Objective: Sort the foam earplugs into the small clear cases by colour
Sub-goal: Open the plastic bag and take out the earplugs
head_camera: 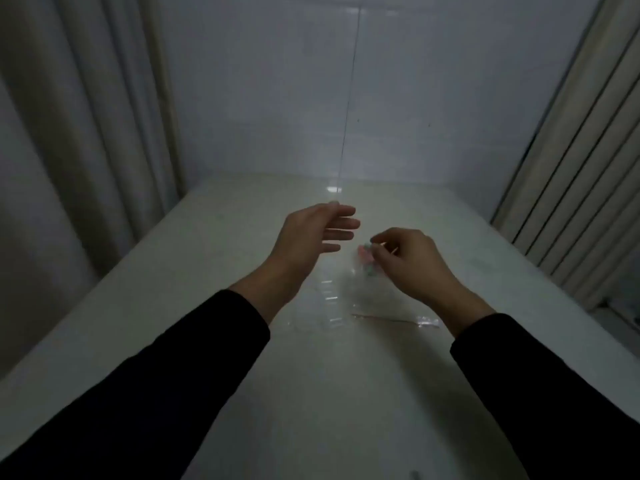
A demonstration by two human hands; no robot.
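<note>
Over a dim table (214,271), the left hand (311,233) hovers with fingers spread, while the right hand (408,261) pinches blurred pink-green earplugs (366,255), clear cases (329,306) barely discernible at its 8 o'clock.

The person wears a long-sleeved top in plain black or a very dark shade, seen on both arms. The left sleeve (145,382) runs from the lower left corner up to a straight cuff that ends just behind the wrist of the left hand (313,230), leaving part of the forearm bare. The right sleeve (540,393) looks the same and ends in a similar plain cuff behind the right hand (412,261). The fabric looks smooth and matte, with no visible print, stripe, button or logo in the dim light. Both hands are bare; no glove, ring or watch shows on them.
</note>
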